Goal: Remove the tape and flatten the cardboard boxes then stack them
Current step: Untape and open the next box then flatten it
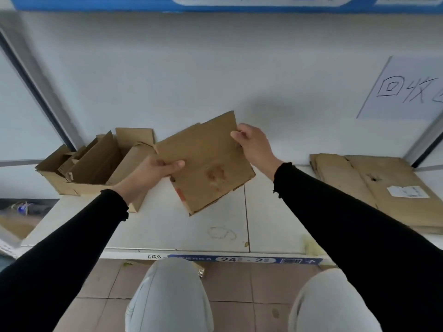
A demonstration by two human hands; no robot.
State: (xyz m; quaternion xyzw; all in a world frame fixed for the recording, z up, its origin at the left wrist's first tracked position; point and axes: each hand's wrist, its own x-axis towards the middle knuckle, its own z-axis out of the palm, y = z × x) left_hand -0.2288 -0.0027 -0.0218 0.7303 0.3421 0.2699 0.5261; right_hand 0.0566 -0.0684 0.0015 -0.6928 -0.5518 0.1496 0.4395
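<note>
- Knees (pixel 167 295) in pale trousers fill the nearest part of the view, above a brown tiled floor (pixel 230 283).
- Beyond the knees runs the front edge of a white shelf (pixel 167 226) with a blue label strip (pixel 244 260) along it.
- Held in the air above the shelf, a flattened cardboard box (pixel 206 161) is tilted, its lower corner toward the knees.
- The left hand (pixel 153 171) grips the flattened cardboard box at its left edge, thumb curled over the top face, the other fingers hidden beneath.
- The right hand (pixel 254 144) pinches the far right corner of the same box, fingers curled round the edge.
- Left of the held box, an open carton (pixel 72 185) sits on the shelf with loose cardboard pieces (pixel 96 159) standing in it.
- Right of the held box, a stack of flattened boxes (pixel 374 188) lies on the shelf, a white label (pixel 408 191) on the top sheet.
- Farthest, on the back wall to the right of the held box, hangs a handwritten paper sign (pixel 405 89).
</note>
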